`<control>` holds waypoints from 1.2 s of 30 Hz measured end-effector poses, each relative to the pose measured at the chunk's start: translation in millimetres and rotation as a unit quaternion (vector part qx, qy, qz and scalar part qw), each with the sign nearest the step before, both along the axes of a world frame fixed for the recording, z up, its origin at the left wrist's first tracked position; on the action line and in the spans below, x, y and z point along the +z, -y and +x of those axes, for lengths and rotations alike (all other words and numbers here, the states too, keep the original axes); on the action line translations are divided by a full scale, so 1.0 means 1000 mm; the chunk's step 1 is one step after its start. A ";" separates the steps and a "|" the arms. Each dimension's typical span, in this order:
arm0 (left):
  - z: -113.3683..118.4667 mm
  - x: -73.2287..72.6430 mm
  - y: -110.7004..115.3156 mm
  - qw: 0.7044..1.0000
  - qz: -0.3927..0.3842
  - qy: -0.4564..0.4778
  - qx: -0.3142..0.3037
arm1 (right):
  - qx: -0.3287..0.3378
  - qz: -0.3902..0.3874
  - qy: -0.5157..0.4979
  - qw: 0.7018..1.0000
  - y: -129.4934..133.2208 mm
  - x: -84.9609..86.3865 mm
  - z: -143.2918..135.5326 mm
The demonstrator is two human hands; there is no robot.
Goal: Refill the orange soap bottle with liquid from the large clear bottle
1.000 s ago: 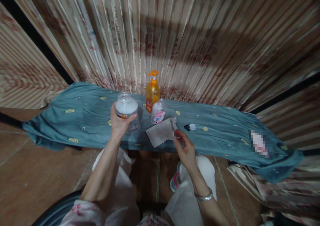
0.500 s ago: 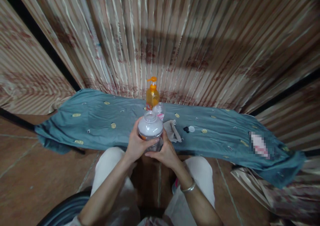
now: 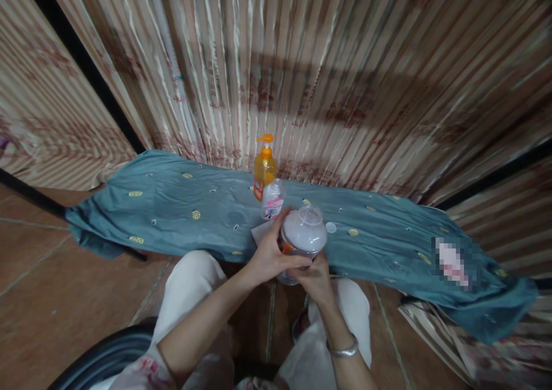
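Note:
A wide, clear plastic bottle [image 3: 304, 232] with an uncapped neck is held between both hands above the front edge of the cloth-covered table. My left hand [image 3: 272, 255] wraps its left side, thumb across the front. My right hand [image 3: 317, 278] grips it lower on the right; some of those fingers are hidden behind it. Just beyond stand a small clear bottle [image 3: 272, 200] with a pink-and-white label and an orange pump bottle [image 3: 264, 171]. To the right of the held bottle lies a small white disc [image 3: 330, 228].
A teal cloth with yellow pineapple prints [image 3: 172, 206] covers the narrow table. A pale piece of cloth or paper [image 3: 260, 232] lies partly behind my left hand. A blurred-out pink and white item [image 3: 452, 262] is at the right end. Striped curtain [image 3: 280, 79] hangs behind.
Both hands have carried the clear bottle to the right and slightly toward me. It now covers the spot where the black item lay, and the small labelled bottle shows more fully.

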State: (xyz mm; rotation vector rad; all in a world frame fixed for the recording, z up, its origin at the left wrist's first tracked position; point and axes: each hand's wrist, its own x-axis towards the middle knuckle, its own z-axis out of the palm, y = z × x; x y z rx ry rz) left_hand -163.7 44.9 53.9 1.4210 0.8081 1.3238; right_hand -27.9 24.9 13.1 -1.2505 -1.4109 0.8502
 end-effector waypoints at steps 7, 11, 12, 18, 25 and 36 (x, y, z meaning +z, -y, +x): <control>-0.040 -0.029 -0.059 0.968 0.023 -0.058 0.243 | -0.046 -0.026 -0.026 0.998 -0.006 0.008 0.017; -0.044 -0.057 -0.108 0.956 -0.002 -0.123 0.268 | -0.054 -0.029 -0.033 0.998 -0.020 0.014 0.023; -0.042 -0.062 -0.117 0.959 -0.002 -0.121 0.257 | -0.057 -0.028 -0.033 0.997 -0.024 0.015 0.024; -0.032 -0.076 -0.137 0.973 0.017 -0.111 0.201 | -0.077 -0.017 -0.026 0.997 -0.051 0.014 0.025; -0.040 -0.070 -0.146 0.977 0.002 -0.041 0.211 | -0.092 -0.022 -0.029 0.995 -0.064 0.004 0.024; -0.037 -0.063 -0.084 0.985 -0.040 -0.020 0.168 | -0.112 -0.015 0.035 0.993 -0.064 -0.001 0.024</control>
